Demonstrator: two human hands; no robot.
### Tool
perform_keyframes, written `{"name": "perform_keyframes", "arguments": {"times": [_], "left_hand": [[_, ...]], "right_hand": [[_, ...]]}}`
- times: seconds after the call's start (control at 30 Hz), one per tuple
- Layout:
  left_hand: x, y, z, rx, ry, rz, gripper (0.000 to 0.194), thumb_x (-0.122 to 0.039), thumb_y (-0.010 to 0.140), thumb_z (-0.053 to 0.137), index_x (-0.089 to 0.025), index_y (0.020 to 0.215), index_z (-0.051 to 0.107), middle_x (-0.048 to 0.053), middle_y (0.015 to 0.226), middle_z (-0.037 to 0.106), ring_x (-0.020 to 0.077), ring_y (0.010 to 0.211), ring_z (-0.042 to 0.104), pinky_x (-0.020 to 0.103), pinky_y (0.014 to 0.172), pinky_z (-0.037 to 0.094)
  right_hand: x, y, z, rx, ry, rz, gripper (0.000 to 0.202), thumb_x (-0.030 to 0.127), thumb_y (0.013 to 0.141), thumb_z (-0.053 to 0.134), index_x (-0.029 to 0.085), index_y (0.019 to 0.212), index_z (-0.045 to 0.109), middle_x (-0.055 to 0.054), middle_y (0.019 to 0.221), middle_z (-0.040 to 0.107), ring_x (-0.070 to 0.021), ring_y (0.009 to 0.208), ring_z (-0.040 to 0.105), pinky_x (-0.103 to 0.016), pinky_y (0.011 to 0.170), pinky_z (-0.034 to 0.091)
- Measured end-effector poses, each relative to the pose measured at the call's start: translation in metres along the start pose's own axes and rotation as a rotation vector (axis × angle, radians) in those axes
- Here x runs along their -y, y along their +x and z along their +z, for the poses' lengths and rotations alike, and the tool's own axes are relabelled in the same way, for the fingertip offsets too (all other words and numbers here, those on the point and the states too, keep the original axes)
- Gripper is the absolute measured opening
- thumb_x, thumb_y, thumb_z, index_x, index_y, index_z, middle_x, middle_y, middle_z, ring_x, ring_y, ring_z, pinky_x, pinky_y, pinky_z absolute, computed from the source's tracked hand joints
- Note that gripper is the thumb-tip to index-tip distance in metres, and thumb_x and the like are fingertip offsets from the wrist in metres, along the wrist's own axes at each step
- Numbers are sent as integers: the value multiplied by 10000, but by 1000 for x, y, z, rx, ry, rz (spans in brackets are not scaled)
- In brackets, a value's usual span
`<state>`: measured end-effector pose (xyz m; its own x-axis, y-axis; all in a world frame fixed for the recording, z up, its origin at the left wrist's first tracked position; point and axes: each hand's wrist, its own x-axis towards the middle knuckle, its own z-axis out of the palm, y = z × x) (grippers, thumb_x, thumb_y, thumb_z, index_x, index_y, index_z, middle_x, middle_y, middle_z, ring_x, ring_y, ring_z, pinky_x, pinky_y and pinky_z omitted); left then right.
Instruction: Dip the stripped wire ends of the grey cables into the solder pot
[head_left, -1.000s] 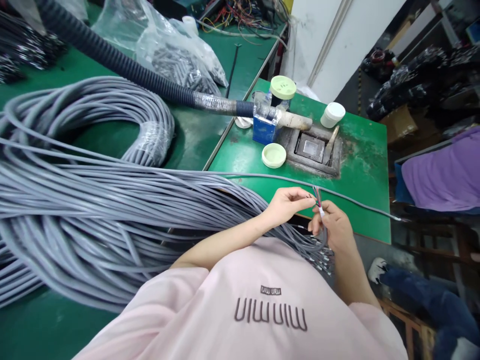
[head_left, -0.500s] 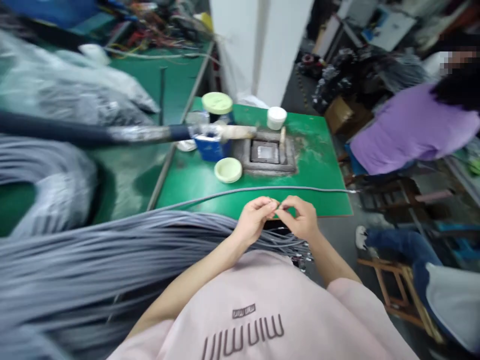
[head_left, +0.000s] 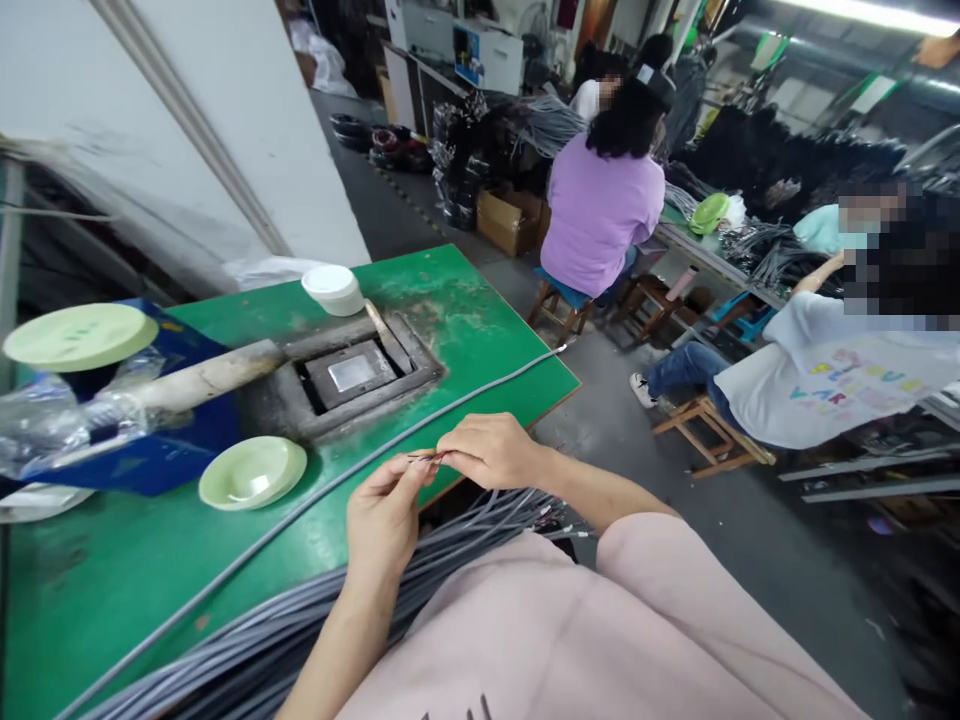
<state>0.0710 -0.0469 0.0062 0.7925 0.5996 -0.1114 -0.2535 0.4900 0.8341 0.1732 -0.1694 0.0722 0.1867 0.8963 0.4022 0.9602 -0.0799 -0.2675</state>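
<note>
My left hand (head_left: 384, 510) and my right hand (head_left: 491, 452) meet just above the table's front edge, both with thumb and fingers pinched. Between the fingertips are thin wires (head_left: 424, 458), some reddish and dark; their far ends are hidden by the fingers. A bundle of grey cables (head_left: 322, 615) runs beneath my hands and across my lap, with bare-looking wire ends at its right. One single grey cable (head_left: 352, 478) lies diagonally over the green table (head_left: 495, 310), beyond my hands and apart from them.
A sooty square pot (head_left: 360, 375) with a silvery patch is set in the table, a flat stick (head_left: 386, 335) on its rim. Around it stand a white tub (head_left: 332, 288), a pale green bowl (head_left: 253, 472) and a blue box (head_left: 187, 440). Co-workers sit on stools to the right.
My view has swung to the right, so the table appears further left and more co-workers show. Both hands stay pinched close together, and the wires between them now show more clearly.
</note>
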Motion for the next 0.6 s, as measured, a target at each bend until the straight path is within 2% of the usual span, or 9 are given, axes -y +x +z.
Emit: {"name": "perform_keyframes", "arguments": {"times": [0.17,0.3,0.43,0.6], "left_hand": [[5,1,-4,-24,-50,7,240,-310,584,840,-153,686,690,3,714,685,79,593,587,195,588,513],[7,1,-8,-63,-117,51,228,-299,578,844,-156,667,690,-7,686,674,77,601,592,189,601,511],[8,1,-14,-82,-120,83,198,-280,601,825,-160,679,689,-10,693,672,82,606,592,205,615,518],[6,2,-19,-54,-174,54,226,-299,596,844,-156,684,692,-5,689,666,76,604,578,188,589,499]], "right_hand": [[7,6,-2,-59,195,88,200,302,983,479,177,926,625,-52,901,711,-140,865,648,-254,815,494],[8,12,3,-93,249,60,210,313,976,494,166,911,629,-58,911,713,-136,868,653,-249,830,494],[6,15,8,-62,258,42,185,311,961,525,167,912,630,-56,918,713,-139,872,650,-252,835,491],[7,21,11,-8,289,61,168,306,950,538,165,910,621,-50,899,698,-137,841,632,-242,794,472]]}}
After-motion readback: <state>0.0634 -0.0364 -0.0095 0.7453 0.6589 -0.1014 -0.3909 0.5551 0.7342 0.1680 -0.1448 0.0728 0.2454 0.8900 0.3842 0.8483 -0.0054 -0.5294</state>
